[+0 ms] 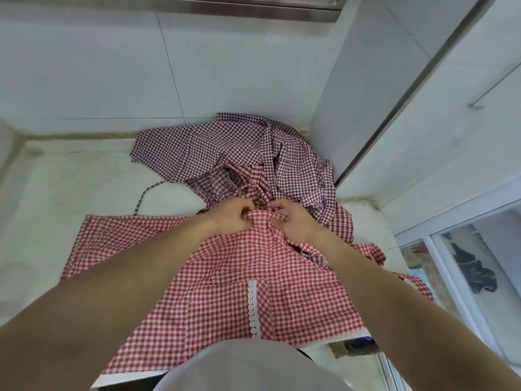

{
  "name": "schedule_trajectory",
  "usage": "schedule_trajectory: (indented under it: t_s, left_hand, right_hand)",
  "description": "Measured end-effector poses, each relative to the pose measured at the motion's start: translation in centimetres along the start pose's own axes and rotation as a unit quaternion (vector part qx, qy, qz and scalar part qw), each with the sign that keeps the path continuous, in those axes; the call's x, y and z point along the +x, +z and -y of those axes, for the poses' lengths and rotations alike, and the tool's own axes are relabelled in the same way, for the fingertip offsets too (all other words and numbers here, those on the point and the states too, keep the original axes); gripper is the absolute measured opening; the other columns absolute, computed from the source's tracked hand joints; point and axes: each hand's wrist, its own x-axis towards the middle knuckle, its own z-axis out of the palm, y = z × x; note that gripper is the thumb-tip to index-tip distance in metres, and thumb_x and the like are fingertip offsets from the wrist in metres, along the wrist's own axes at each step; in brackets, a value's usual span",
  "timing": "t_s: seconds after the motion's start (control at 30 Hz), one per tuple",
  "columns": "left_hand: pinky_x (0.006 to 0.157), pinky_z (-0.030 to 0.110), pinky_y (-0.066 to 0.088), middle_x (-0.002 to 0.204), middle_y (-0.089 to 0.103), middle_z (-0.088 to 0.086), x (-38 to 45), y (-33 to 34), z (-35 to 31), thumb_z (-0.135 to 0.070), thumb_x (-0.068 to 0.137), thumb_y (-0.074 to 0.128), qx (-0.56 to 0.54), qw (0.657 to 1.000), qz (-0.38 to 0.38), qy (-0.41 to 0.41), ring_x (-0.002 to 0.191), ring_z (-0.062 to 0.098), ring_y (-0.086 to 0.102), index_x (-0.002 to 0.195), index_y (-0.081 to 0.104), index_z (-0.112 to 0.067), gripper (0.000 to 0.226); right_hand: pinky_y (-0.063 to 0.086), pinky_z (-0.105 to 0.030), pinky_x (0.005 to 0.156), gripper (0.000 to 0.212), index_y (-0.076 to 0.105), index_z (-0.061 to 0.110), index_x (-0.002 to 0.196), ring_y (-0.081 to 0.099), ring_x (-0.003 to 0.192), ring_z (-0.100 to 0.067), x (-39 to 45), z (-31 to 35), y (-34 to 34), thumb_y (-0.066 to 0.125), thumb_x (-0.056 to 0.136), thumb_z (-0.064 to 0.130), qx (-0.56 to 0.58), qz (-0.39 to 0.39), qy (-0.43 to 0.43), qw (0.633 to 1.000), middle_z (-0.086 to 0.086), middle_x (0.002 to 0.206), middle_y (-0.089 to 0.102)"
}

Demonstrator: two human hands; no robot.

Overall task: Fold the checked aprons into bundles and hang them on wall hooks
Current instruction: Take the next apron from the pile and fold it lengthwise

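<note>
I've got the red checked apron (248, 280) spread flat on the white bench (70, 193), its near hem hanging over the front edge, w/ a strip of white lace trim (253, 309) running down its middle. My left hand (229, 217) and right hand (296, 221) meet at the apron's far end, close together, nearly touching. Left fingers (242, 208) are curled and bunch the top edge of the red cloth; right fingers (279, 207) are curled too, pinching a narrow red strap (277, 217) that crosses just under them. Which strap end goes where in that knot of ties I can't tell, too tangled.

Behind the hands, towards the tiled wall (112, 66), a 2nd apron, the purple checked apron (225, 148), lies crumpled in a heap in the bench corner, partly overlapping the red one's straps. One thin tie (146, 193) from the pile loops out onto bare bench to the left. A dark red checked piece (342, 221) pokes out beside my right wrist. Right of the bench there's a white cabinet side (352, 94) and, lower, a window frame (439, 249).
</note>
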Motion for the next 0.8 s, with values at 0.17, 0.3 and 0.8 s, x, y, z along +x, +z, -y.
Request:
schedule_trajectory:
  t_s: [0.17, 0.3, 0.8]
  left_hand:
    - [0.08, 0.029, 0.047, 0.099, 0.066, -0.003, -3.3, -2.1, 7.5, -0.025, 0.093, 0.066, 0.084, 0.989, -0.066, -0.098, 0.089, 0.014, 0.061, 0.095, 0.065, -0.02, 0.006]
    - [0.09, 0.037, 0.049, 0.103, 0.069, 0.004, -6.5, -4.4, 12.7, -0.028, 0.09, 0.07, 0.157, 0.966, -0.108, -0.174, 0.096, 0.023, 0.063, 0.1, 0.068, -0.015, 0.017]
    - [0.115, 0.051, 0.029, 0.152, 0.034, 0.016, -10.7, -8.1, 22.3, -0.021, 0.095, 0.058, 0.185, 0.939, -0.156, -0.245, 0.141, 0.036, 0.03, 0.15, 0.038, -0.02, 0.058]
  right_hand:
    - [0.04, -0.027, 0.106, 0.028, 0.066, 0.015, 0.118, 0.057, 0.12, -0.019, 0.8, -1.2, -1.5, 0.071, 0.091, 0.017, -0.037, -0.097, 0.012, 0.995, -0.004, 0.129, 0.062]
    - [0.042, -0.028, 0.1, 0.025, 0.072, 0.01, 0.11, 0.062, 0.11, -0.023, 1.6, -1.9, -1.8, 0.074, 0.088, 0.021, -0.115, -0.151, 0.034, 0.981, -0.007, 0.122, 0.068]
    - [0.045, -0.031, 0.087, 0.033, 0.064, 0.009, 0.115, 0.06, 0.101, -0.029, 2.7, -1.0, -0.1, 0.072, 0.089, 0.027, -0.191, -0.185, 0.145, 0.953, -0.013, 0.114, 0.066]
